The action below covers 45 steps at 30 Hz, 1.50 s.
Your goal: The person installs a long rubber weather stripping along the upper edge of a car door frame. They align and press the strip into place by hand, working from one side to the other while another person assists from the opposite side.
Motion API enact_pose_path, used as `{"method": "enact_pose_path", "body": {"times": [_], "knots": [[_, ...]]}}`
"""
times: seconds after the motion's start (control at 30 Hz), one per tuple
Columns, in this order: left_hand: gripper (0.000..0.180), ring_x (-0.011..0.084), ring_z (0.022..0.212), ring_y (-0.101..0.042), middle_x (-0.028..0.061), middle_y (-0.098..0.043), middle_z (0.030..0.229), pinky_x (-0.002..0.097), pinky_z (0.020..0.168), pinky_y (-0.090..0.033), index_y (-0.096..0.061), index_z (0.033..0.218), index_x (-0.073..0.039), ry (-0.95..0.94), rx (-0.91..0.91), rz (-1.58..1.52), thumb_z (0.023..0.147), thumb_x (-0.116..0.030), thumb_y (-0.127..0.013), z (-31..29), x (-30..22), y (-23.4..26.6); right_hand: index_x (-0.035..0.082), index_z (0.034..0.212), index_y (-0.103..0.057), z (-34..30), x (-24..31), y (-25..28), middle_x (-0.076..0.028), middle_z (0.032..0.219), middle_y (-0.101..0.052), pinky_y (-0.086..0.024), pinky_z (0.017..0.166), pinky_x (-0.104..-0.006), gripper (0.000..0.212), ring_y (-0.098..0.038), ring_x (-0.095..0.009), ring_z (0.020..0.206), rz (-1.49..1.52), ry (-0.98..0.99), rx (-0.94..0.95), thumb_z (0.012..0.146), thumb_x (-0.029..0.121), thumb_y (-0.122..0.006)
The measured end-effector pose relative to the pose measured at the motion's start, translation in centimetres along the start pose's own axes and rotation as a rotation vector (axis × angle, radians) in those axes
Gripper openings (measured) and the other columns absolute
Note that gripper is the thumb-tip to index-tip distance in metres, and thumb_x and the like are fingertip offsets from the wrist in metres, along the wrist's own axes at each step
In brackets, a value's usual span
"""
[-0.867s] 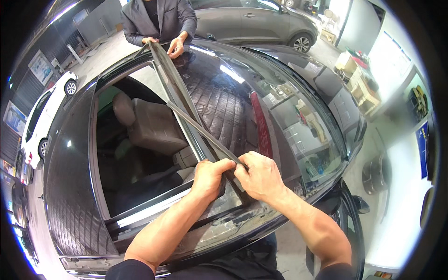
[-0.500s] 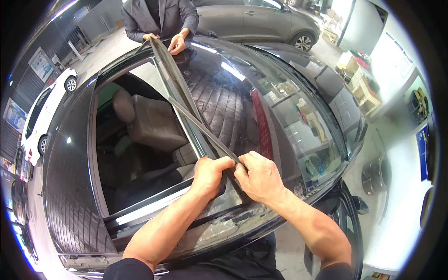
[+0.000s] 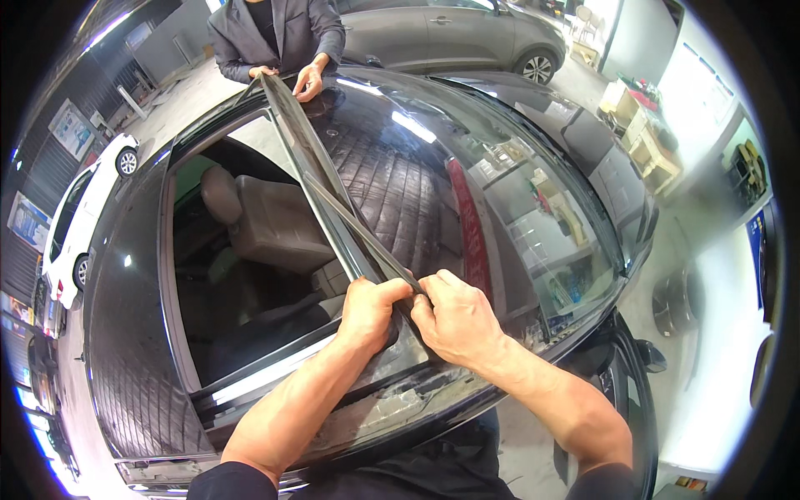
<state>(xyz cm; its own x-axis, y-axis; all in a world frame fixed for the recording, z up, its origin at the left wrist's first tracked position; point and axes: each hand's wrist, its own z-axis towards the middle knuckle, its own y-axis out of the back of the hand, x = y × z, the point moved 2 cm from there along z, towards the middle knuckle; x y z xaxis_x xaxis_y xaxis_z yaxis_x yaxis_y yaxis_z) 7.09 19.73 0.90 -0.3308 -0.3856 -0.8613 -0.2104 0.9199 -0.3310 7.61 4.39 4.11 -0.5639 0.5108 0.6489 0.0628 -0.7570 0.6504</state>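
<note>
Both my hands are at the near front corner of a dark car's roof opening (image 3: 242, 333). A long, narrow, dark glossy panel with a bright edge (image 3: 302, 179) spans the opening's front edge, reaching from my hands to a co-worker's hands. My left hand (image 3: 371, 312) is closed around the panel's near end, its thumb pointing toward my right hand. A thin dark strip, apparently rubber (image 3: 367, 236), runs along the panel into my right hand (image 3: 457, 317). That hand's fingers are curled and pinch the strip. The hands nearly touch; their grips hide the strip's end.
Across the roof, a co-worker in a dark jacket (image 3: 287, 37) has both hands at the panel's far end. Seats (image 3: 279, 217) show through the opening. The windshield (image 3: 533, 208) lies to the right. An open car door (image 3: 608, 392) stands at lower right; a grey car (image 3: 450, 37) is behind.
The whole view has shifted slightly. The thin strip now lies closer along the panel, with less of a gap beside it. Both hands keep their grips.
</note>
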Motion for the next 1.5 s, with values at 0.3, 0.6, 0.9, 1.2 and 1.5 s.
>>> {"method": "enact_pose_path", "body": {"times": [0.3,0.6,0.9,1.2,1.5], "knots": [[0.03,0.0213,0.09,-0.064,0.0107,-0.068,0.097,0.0339,0.086,-0.05,-0.065,0.108,0.003,0.043,0.038,-0.078,0.079,-0.002,-0.069,-0.4,-0.1,-0.6,-0.002,0.096,-0.064,0.2,-0.6,1.1,-0.022,0.088,-0.061,-0.05,0.073,-0.0465,0.015,-0.062,-0.042,0.082,0.082,-0.115,0.105,0.089,0.01,-0.059],[0.026,0.0197,0.082,-0.066,0.0105,-0.068,0.092,0.033,0.078,-0.053,-0.066,0.101,0.005,-0.044,0.013,-0.062,0.076,0.0,-0.07,-0.6,-0.2,-0.4,-0.004,0.111,-0.066,-2.3,-0.8,2.1,-0.016,0.087,-0.064,-0.05,0.069,-0.0364,0.025,-0.063,-0.03,0.074,0.295,-0.26,0.17,0.091,0.009,-0.061],[0.03,0.0194,0.085,-0.065,0.0101,-0.066,0.095,0.0327,0.08,-0.052,-0.064,0.106,0.005,-0.034,0.034,-0.057,0.077,-0.002,-0.07,-0.2,0.4,-0.1,-0.005,0.097,-0.065,-2.0,0.7,2.2,-0.023,0.084,-0.063,-0.051,0.07,-0.0465,0.015,-0.062,-0.043,0.08,0.2,-0.179,0.067,0.089,0.008,-0.061],[0.031,0.0208,0.087,-0.065,0.0113,-0.066,0.098,0.0343,0.082,-0.054,-0.062,0.109,0.006,0.045,0.046,-0.085,0.079,0.001,-0.071,-0.8,-0.6,-0.6,-0.004,0.095,-0.065,-1.7,0.2,1.8,-0.022,0.083,-0.063,-0.051,0.071,-0.0466,0.014,-0.062,-0.042,0.08,0.178,-0.174,0.04,0.089,0.009,-0.06],[0.032,0.0214,0.092,-0.063,0.0108,-0.068,0.098,0.0353,0.088,-0.048,-0.066,0.109,0.004,0.094,0.075,0.008,0.078,-0.003,-0.07,-0.8,-0.8,-0.5,-0.003,0.094,-0.063,-2.5,0.3,1.5,-0.022,0.083,-0.061,-0.05,0.068,-0.0472,0.011,-0.061,-0.042,0.077,0.127,-0.126,0.0,0.089,0.007,-0.06]]}}
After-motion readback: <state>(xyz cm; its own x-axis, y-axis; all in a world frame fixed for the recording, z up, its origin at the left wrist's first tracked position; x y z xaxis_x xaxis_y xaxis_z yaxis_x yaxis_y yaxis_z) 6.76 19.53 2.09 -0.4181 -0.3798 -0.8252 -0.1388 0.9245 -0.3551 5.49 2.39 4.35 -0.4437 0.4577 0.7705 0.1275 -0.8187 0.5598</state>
